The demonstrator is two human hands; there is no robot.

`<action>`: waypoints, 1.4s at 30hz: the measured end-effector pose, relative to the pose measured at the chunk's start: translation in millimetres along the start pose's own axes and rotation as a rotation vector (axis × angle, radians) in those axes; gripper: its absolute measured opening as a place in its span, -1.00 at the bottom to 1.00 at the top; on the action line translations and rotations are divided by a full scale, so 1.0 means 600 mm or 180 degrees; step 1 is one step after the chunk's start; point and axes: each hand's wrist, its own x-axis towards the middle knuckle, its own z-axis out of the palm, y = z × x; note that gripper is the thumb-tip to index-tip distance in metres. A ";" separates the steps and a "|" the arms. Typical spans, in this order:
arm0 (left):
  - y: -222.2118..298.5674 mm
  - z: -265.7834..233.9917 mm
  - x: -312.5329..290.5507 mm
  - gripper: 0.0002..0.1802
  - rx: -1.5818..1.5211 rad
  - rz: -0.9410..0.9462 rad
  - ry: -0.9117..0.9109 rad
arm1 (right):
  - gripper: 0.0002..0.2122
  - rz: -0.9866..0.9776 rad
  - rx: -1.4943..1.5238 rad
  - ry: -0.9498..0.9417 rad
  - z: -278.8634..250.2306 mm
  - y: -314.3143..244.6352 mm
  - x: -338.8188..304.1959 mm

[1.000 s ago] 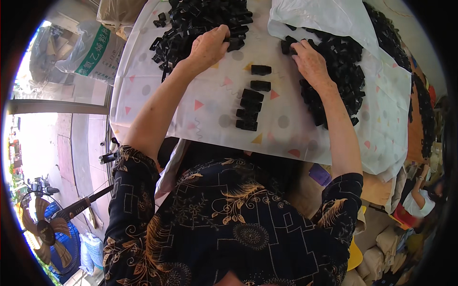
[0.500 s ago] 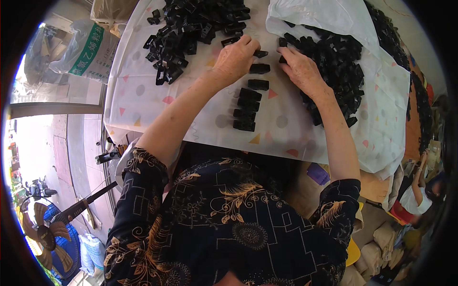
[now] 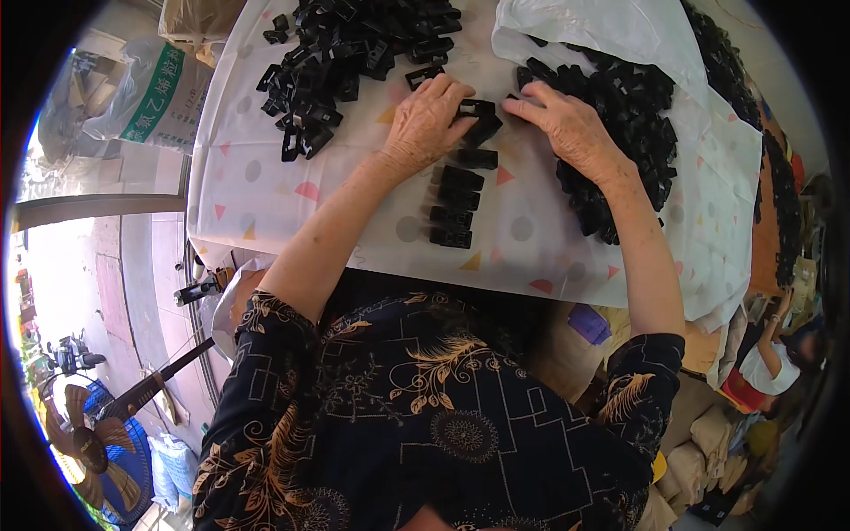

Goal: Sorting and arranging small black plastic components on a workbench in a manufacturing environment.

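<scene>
Small black plastic parts lie in a short column point(image 3: 460, 180) on the table, running toward me. At its far end my left hand point(image 3: 427, 122) has thumb and fingers closed about the left end of a black plastic part point(image 3: 478, 108), with another part just below it. Across from it, my right hand point(image 3: 571, 130) reaches in from the right. Its thumb and forefinger are pinched, and a small dark end of a black part point(image 3: 511, 97) shows at their tips. The other right fingers are bent and partly hidden.
A loose heap of black parts point(image 3: 350, 53) lies far left. A second heap point(image 3: 620, 106) lies right, under my right hand, partly covered by a white plastic sheet point(image 3: 602, 31). A patterned cloth point(image 3: 345, 212) covers the table. A fan point(image 3: 88, 438) stands lower left; another person point(image 3: 768, 363) sits far right.
My left hand has drawn slightly nearer and left, its thumb now at the part at the column's far end. My right hand has shifted slightly, its fingertips moving left toward the column.
</scene>
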 end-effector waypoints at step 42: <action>0.003 0.023 0.017 -0.61 -0.0013 -0.0355 -0.0119 | -0.61 -0.0021 -0.0248 0.0499 0.074 -0.038 0.022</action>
